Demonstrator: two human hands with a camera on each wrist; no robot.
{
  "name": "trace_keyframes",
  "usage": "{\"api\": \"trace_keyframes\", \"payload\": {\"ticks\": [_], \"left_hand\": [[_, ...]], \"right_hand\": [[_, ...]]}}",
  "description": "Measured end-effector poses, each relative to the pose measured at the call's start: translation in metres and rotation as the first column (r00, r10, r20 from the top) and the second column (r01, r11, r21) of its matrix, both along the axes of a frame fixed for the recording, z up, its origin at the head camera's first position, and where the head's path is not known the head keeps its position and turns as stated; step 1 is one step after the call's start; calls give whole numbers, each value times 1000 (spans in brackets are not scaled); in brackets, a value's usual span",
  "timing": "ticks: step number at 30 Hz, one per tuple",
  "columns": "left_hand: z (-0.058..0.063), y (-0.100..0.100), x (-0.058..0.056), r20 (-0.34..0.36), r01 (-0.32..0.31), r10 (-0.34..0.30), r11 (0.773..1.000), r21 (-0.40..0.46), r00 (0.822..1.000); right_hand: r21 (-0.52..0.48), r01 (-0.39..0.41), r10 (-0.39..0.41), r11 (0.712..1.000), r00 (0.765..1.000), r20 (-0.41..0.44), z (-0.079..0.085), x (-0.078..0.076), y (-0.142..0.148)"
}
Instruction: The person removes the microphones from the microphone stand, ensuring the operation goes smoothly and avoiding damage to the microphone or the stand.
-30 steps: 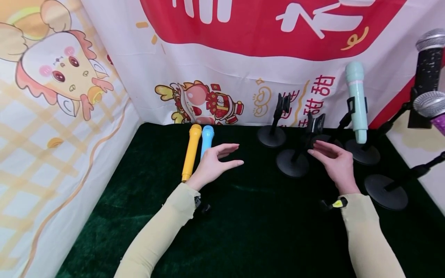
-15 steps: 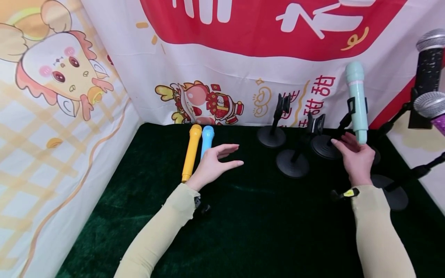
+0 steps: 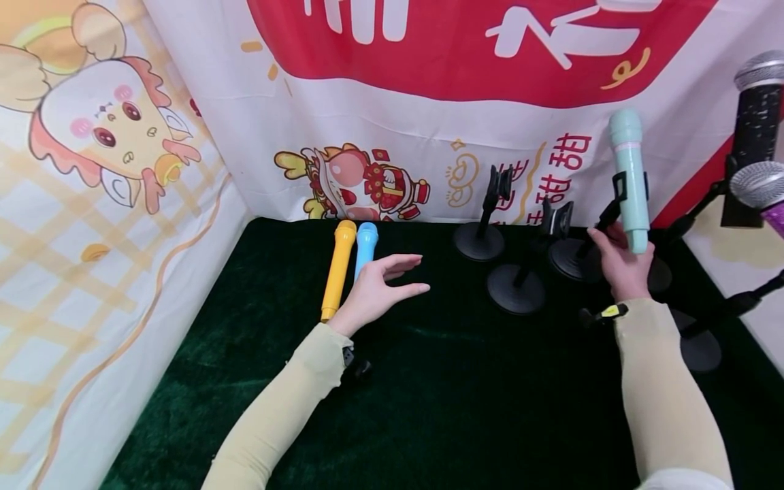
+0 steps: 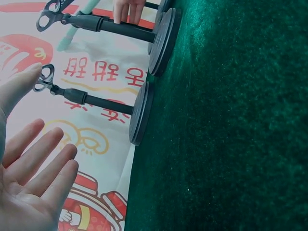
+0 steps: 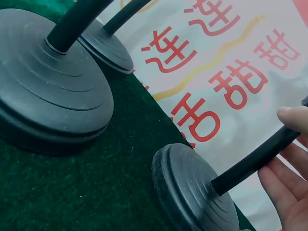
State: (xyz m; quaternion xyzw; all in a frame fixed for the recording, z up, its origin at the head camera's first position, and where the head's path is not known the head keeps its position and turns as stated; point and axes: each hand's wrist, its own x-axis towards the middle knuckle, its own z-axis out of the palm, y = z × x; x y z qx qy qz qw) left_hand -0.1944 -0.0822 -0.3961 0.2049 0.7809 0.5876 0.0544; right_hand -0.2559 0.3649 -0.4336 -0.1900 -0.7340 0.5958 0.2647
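My right hand (image 3: pixel 625 269) is at the back right, below a mint-green microphone (image 3: pixel 631 180) clipped on a black microphone stand (image 3: pixel 574 260). In the right wrist view its thumb and fingers lie around that stand's pole (image 5: pixel 255 163), above the round base (image 5: pixel 192 187). My left hand (image 3: pixel 380 289) holds nothing; in the left wrist view its fingers (image 4: pixel 43 163) are spread and relaxed. Beside it lie a blue microphone (image 3: pixel 366 246), partly covered by the hand, and a yellow microphone (image 3: pixel 338 269).
Two stands without microphones, one at the back (image 3: pixel 479 240) and one nearer (image 3: pixel 516 289), stand left of the right hand. At the right edge are a black microphone (image 3: pixel 756 143) and a purple one with a silver head (image 3: pixel 759 184). A printed cloth (image 3: pixel 367 116) hangs behind the dark green tabletop (image 3: pixel 441 395).
My right hand has moved right and back from beside the nearer stand to the pole under the mint-green microphone. My left hand has stayed in place.
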Motion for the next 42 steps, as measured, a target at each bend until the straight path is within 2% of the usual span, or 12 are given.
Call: {"api": "trace_keyframes", "payload": {"ticks": [4,8,19,24,27,34,42], "left_hand": [[1,0,0,-7,5,-5,1000,-1,1000],[0,-1,0,-6,10,-10,1000,-1,1000],[-1,-2,0,6,4,-3,1000,-10,1000],[-2,-2,0,-1,0,0,1000,-19,1000],[-1,-2,0,9,2,-2,1000,-10,1000],[0,-1,1,16,5,-5,1000,0,1000],[-1,2,2,6,2,-2,1000,-6,1000]], "right_hand": [[-76,-5,2,997,999,-38,-1,-3,1],[-87,-26,20,996,998,-65,-1,-3,2],[-7,-39,39,999,999,-37,8,4,-2],[-14,-46,45,999,998,-50,9,7,-2],[-60,-54,52,997,998,-30,10,10,0],[-120,-74,75,990,997,4,12,23,5],[-65,-89,93,994,994,59,19,45,8]]}}
